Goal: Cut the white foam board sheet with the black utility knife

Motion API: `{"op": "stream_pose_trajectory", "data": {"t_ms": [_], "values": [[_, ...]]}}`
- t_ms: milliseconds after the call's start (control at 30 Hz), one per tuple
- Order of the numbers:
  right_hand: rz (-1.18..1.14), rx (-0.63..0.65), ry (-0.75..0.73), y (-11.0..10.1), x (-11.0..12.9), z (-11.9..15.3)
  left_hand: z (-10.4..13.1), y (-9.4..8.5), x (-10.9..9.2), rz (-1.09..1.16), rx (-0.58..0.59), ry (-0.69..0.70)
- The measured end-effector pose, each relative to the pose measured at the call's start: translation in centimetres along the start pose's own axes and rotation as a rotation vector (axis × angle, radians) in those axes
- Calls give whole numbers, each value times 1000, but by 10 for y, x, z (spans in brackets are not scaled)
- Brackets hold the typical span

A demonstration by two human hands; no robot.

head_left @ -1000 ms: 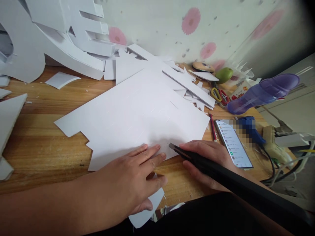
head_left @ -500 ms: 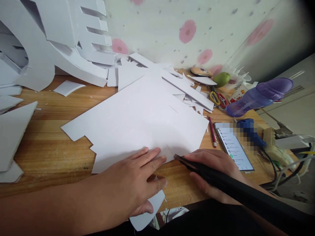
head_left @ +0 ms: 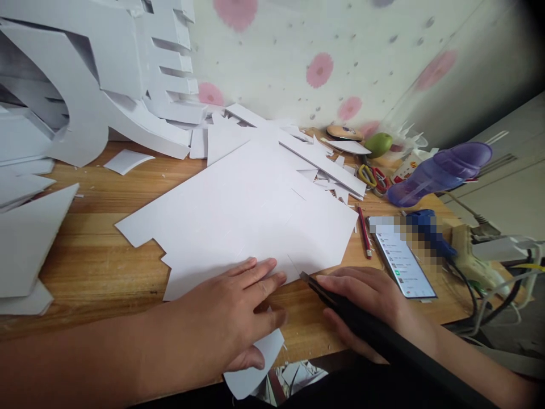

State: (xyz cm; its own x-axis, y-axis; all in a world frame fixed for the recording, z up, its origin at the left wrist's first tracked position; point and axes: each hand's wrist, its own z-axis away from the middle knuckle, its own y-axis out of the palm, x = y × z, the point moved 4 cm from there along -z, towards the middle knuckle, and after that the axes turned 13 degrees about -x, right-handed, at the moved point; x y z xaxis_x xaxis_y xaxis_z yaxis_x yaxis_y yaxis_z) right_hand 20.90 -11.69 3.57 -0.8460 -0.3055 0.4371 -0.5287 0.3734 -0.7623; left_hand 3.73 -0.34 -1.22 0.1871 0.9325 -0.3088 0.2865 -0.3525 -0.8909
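A large white board with angular edges lies on the wooden table. My left hand rests flat with spread fingers on the board's near edge, its thumb over a smaller white piece that overhangs the table's front edge. My right hand is wrapped round a long black cutter. The cutter's blade tip touches or nearly touches the board's near edge, at the lower end of a short thin line in the board.
White cut shapes stand at the back left, and offcuts are piled behind the board. To the right are scissors, a red pencil, a phone, a purple bottle and a power strip.
The view has shifted slightly, so the table things sit a little lower. The cutter tip is slightly nearer the board's near edge; my left hand stays in place.
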Motion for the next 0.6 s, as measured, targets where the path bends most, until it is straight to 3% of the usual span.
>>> {"op": "stream_pose_trajectory", "data": {"t_ms": [367,600], "values": [[206,-14,-312,6,13,16,-6,-7,-3,-14,75,3],[168,-128,-168,-3,6,20,-6,-6,-3,-11,28,18]]}}
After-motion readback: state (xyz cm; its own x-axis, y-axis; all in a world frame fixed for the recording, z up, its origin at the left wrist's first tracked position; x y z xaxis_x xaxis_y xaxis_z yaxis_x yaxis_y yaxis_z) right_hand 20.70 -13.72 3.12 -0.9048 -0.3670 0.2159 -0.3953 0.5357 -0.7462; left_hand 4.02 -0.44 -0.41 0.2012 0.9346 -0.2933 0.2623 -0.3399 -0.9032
